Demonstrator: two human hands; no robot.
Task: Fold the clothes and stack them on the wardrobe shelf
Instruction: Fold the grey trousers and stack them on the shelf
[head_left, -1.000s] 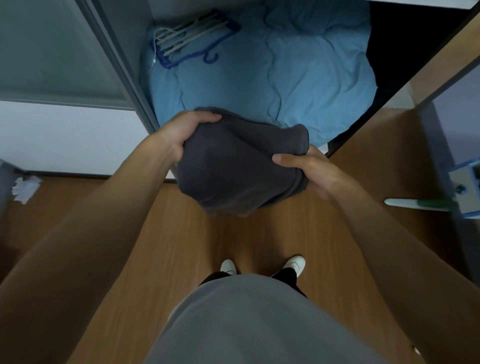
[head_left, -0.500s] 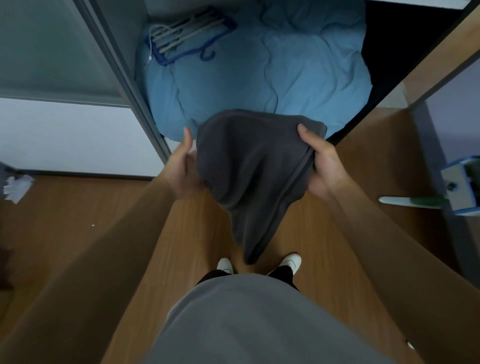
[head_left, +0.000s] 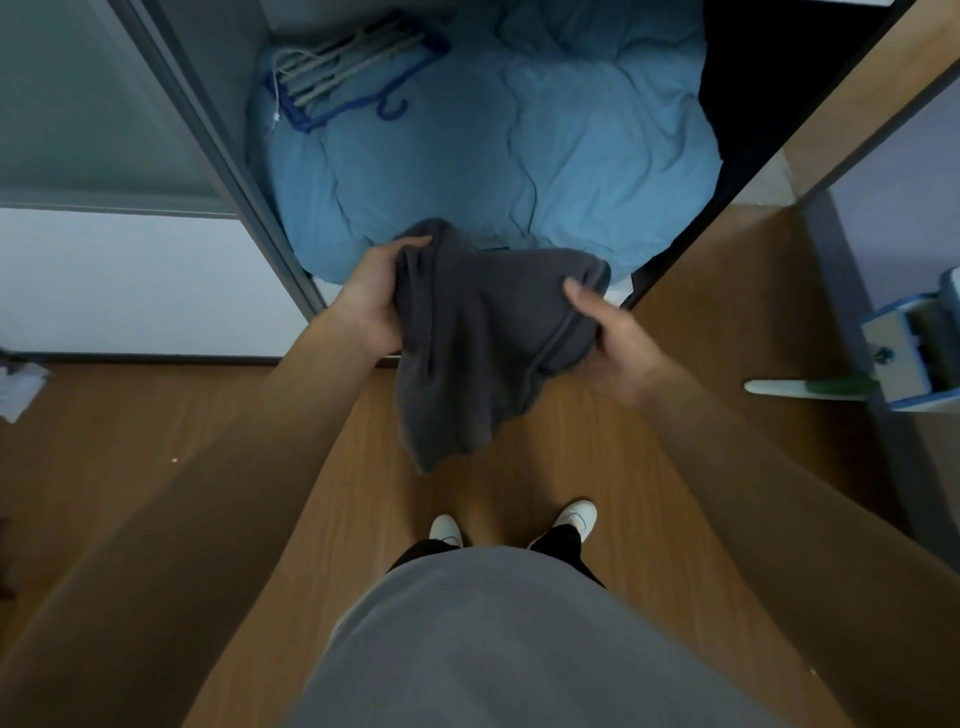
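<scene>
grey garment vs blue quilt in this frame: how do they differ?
Colour: the grey garment is dark charcoal; the blue quilt is light blue.
Pose: the grey garment hangs in the air over the floor, gripped by the left hand and right hand; the blue quilt lies in the wardrobe.
Load: hangers rest on the blue quilt; nothing rests on the grey garment.
Shared: both are creased fabric, neither neatly folded.

L hand (head_left: 371, 306) grips cloth (head_left: 478, 338) at its top-left corner, fingers curled over the edge. R hand (head_left: 610, 338) holds the right edge, thumb on top, fingers under. Cloth is dark grey & bunched, lower end hanging over wood floor (head_left: 649, 467), above white shoes (head_left: 445, 529). Behind, in wardrobe (head_left: 221, 156), blue duvet (head_left: 493, 156) w/ hangers (head_left: 353, 73) lying on its far-left part. Crumpled paper (head_left: 18, 387) on floor, far left.
</scene>
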